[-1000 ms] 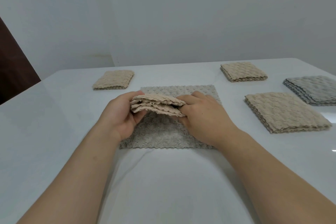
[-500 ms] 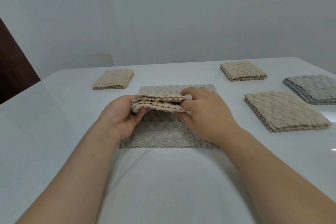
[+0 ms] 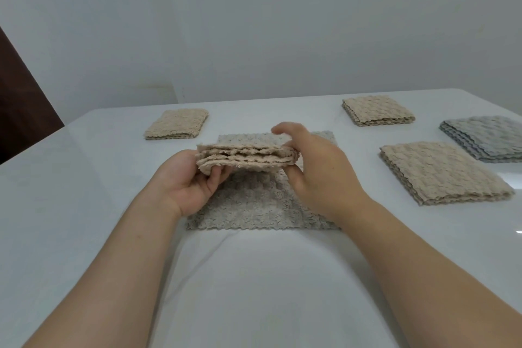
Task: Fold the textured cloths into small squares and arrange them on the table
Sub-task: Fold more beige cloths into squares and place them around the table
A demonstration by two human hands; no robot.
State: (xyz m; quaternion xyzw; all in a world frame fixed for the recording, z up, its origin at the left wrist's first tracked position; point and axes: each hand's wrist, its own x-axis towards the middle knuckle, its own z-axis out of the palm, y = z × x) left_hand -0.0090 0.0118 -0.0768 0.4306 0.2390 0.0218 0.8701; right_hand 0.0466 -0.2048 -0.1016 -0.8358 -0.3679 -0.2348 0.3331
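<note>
I'm holding the folded beige cloth [image 3: 245, 155] up off the surface [image 3: 84, 192], my left hand [image 3: 186, 181] gripping its left end from below and my right hand [image 3: 319, 169] pinching its right end, layered edges facing me. It's hovering over one grey cloth [image 3: 254, 203] lying flat. Open room is lying left and near me. Three beige piles are sitting around: far-left pile [image 3: 176, 127], far-right pile [image 3: 378, 110], near-right pile [image 3: 440, 171]. One grey pile [image 3: 488, 137] is sitting rightmost.

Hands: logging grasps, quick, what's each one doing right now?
Left hand: holds the folded beige cloth by its left end.
Right hand: pinches its right end.
</note>
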